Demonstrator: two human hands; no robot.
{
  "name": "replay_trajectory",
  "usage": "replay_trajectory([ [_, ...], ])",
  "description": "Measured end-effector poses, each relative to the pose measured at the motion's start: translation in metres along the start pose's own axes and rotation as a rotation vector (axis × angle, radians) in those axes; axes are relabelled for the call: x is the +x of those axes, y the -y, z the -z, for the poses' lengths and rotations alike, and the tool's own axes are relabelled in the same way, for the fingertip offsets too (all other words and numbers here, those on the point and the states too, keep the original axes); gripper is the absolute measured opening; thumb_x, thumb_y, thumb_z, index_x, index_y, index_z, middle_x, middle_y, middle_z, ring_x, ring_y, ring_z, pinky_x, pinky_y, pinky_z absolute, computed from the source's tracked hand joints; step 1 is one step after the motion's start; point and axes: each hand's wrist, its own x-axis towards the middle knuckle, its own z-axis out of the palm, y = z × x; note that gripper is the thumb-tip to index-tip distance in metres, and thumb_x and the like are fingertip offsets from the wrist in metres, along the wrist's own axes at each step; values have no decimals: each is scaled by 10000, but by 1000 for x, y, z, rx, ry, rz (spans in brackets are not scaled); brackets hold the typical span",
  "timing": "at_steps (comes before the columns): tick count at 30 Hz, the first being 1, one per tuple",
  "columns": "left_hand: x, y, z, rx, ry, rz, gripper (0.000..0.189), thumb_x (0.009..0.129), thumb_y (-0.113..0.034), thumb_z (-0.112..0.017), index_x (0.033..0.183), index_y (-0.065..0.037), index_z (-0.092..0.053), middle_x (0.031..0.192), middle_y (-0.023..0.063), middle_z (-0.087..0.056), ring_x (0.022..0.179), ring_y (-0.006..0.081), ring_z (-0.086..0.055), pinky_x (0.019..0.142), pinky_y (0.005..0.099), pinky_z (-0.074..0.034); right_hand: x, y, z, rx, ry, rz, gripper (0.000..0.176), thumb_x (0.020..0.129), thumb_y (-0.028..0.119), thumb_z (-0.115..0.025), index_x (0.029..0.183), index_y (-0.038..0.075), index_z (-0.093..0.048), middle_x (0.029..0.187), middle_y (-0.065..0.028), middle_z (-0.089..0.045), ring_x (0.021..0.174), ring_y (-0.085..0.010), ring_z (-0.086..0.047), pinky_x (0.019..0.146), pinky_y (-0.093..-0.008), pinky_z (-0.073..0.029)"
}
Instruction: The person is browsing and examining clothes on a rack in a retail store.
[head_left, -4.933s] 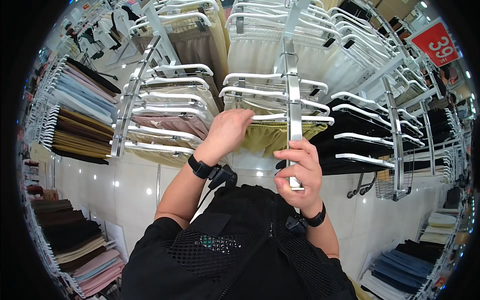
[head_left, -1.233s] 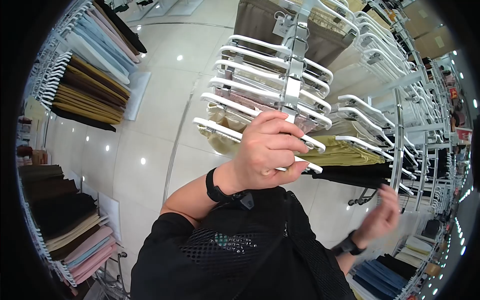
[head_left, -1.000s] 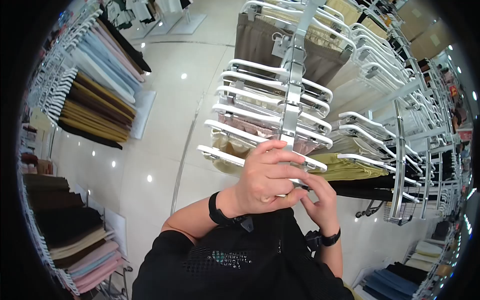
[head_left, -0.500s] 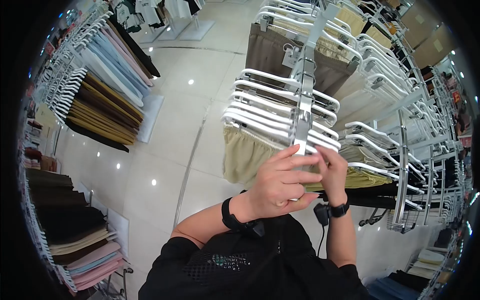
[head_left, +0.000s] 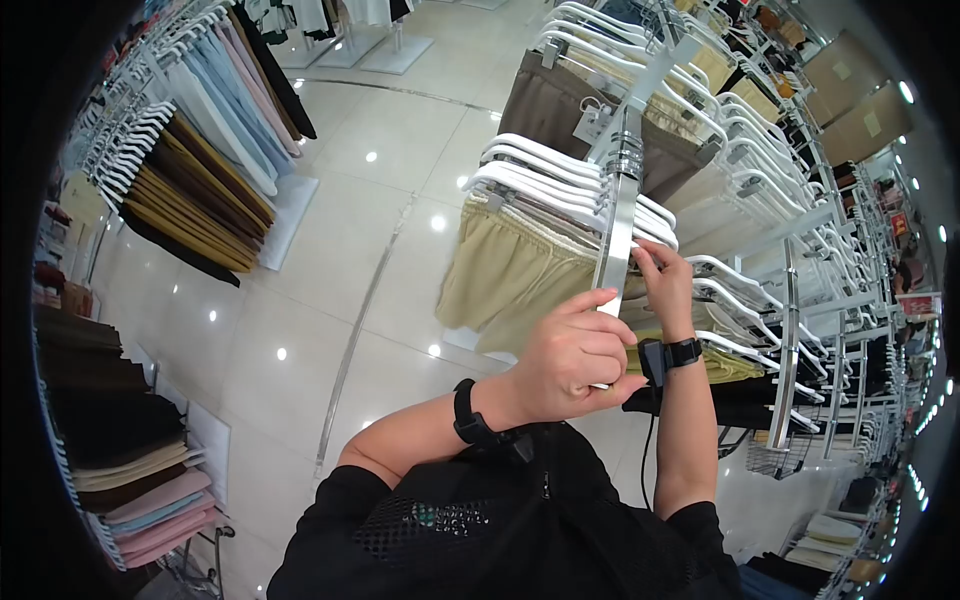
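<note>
My left hand point(head_left: 580, 355) is closed round the near end of a metal display rail point(head_left: 617, 235), with its fingers curled and the index fingertip against the bar. To the right of the rail, my right hand point(head_left: 665, 285) has thumb and fingertips together at the front white hanger point(head_left: 655, 232); the exact grip is partly hidden. Several white hangers sit bunched on the rail just beyond my hands. Light green drawstring shorts point(head_left: 510, 265) hang from the front of the bunch. Farther along are dark brown shorts point(head_left: 540, 105) with a white tag point(head_left: 592, 122).
More racks of hangers and garments crowd the right, including an upright metal post point(head_left: 787, 350) and a wire basket point(head_left: 778, 455). Trousers point(head_left: 195, 205) hang at the left, with folded-over garments point(head_left: 140, 470) below. Tiled floor point(head_left: 400, 330) lies between. Cardboard boxes point(head_left: 850, 95) stand far right.
The spaced hangers have slid away from me and bunched together, showing more of the bare rail and green shorts. My right hand has moved up beside the front hanger; the left stays at the rail end.
</note>
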Motion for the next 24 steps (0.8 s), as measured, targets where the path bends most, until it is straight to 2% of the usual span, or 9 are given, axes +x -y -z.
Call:
replay_trajectory([
  [3, 0, 2, -2, -22, -12, -11, 312, 813, -117, -883, 652, -103, -616, 760, -26, -704, 930, 215, -763, 1143, 533, -496, -6, 0, -4, 12, -32, 51, 258, 1000, 190, -818, 1172, -2, -823, 1034, -164, -840, 907, -190, -769, 844, -332, -578],
  [8, -2, 4, -2, -43, -13, -35, 321, 791, -127, -903, 656, -102, -613, 741, -19, -680, 900, 213, -760, 1125, 539, -508, -23, 11, -10, 88, -47, -90, 275, 1015, 208, -809, 1176, -14, -812, 978, -142, -831, 867, -172, -740, 811, -331, -571],
  [12, 1, 6, -1, -43, 8, -57, 322, 792, -141, -912, 660, -100, -621, 737, -17, -679, 897, 212, -759, 1121, 539, -512, -29, 9, -15, 48, -66, -62, 279, 1029, 215, -795, 1168, -26, -803, 950, -119, -826, 845, -148, -719, 789, -320, -564],
  [18, -3, 9, -5, -8, -86, -79, 296, 800, -151, -911, 677, -101, -646, 744, -11, -689, 895, 211, -767, 1111, 527, -534, -14, 4, -6, 28, 6, -42, 266, 1044, 191, -775, 1178, -37, -798, 948, -101, -816, 848, -129, -708, 776, -307, -562],
  [22, -3, 8, -4, -7, -64, -73, 279, 809, -155, -907, 693, -94, -661, 752, -2, -698, 904, 209, -777, 1105, 516, -546, -14, -10, -14, 120, 3, -76, 252, 1056, 164, -750, 1196, -42, -788, 965, -98, -818, 842, -117, -706, 765, -295, -562],
  [24, -1, 7, -3, -3, -54, -95, 263, 820, -159, -900, 709, -86, -674, 764, 11, -716, 916, 212, -785, 1096, 511, -556, -20, 8, -15, 101, -1, -81, 250, 1057, 164, -749, 1192, -43, -789, 960, -94, -818, 835, -115, -703, 760, -293, -559],
])
